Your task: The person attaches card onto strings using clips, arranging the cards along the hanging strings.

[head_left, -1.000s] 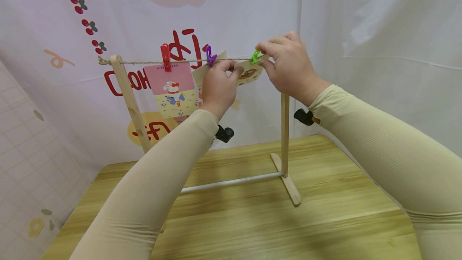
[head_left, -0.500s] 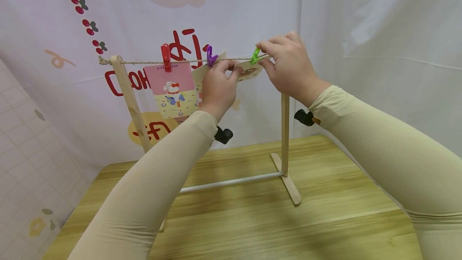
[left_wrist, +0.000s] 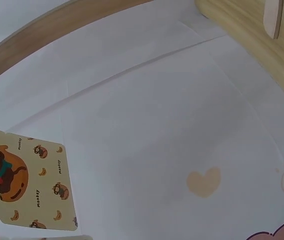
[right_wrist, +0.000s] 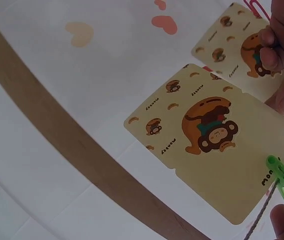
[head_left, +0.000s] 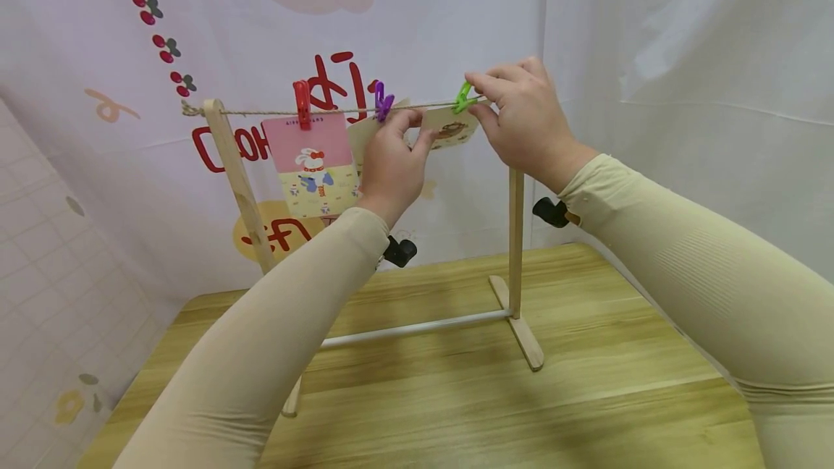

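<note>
My right hand (head_left: 524, 111) pinches a green clothespin (head_left: 464, 98) on the twine line (head_left: 247, 112). A cream card with a monkey print (head_left: 451, 129) hangs at that clothespin, tilted. In the right wrist view the green clothespin (right_wrist: 280, 177) sits at the card's edge, beside printed letters. My left hand (head_left: 396, 161) is at the card's left edge, thumb and index finger apart with a gap between them. Behind it hangs a second cream card (head_left: 365, 137), partly hidden, under a purple clothespin (head_left: 382, 101).
A red clothespin (head_left: 302, 103) holds a pink and yellow rabbit card (head_left: 313, 165) on the left. The line runs between the wooden posts (head_left: 516, 244) of a stand, joined low by a white rod (head_left: 417, 329). The stand is on a wooden table (head_left: 423, 411) before a printed curtain.
My left hand has shifted slightly down and left, and its thumb no longer overlaps the monkey card, whose left edge now shows. My right hand keeps its grip on the green clothespin.
</note>
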`<state>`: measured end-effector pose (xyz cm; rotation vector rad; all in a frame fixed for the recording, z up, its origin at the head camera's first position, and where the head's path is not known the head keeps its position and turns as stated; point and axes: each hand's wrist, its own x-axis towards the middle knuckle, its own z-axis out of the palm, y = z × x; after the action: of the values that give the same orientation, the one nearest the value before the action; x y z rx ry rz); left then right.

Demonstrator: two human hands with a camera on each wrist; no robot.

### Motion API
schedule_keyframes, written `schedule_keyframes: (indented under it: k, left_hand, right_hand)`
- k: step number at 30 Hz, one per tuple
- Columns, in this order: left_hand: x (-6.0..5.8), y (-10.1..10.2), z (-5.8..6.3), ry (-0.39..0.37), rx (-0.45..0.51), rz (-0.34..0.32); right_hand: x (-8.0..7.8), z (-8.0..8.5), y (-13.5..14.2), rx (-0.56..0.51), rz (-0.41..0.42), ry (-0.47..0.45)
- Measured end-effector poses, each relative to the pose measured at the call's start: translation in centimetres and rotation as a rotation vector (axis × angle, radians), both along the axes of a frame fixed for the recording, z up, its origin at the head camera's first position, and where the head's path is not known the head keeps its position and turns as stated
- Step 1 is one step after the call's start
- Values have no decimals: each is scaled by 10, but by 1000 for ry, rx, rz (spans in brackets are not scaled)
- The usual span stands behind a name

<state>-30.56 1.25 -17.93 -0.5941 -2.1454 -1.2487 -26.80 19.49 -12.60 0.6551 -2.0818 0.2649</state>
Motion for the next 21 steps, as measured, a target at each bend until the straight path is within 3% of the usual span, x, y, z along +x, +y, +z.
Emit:
schedule_keyframes:
  k: [11, 21]
  left_hand:
    - [12, -6, -6, 5, -4, -26]
    - [21, -16, -14, -6, -42, -70]
  right_hand:
    - [-1, -1, 0, -12, 17, 26]
    - [2, 0, -1, -29, -1, -28]
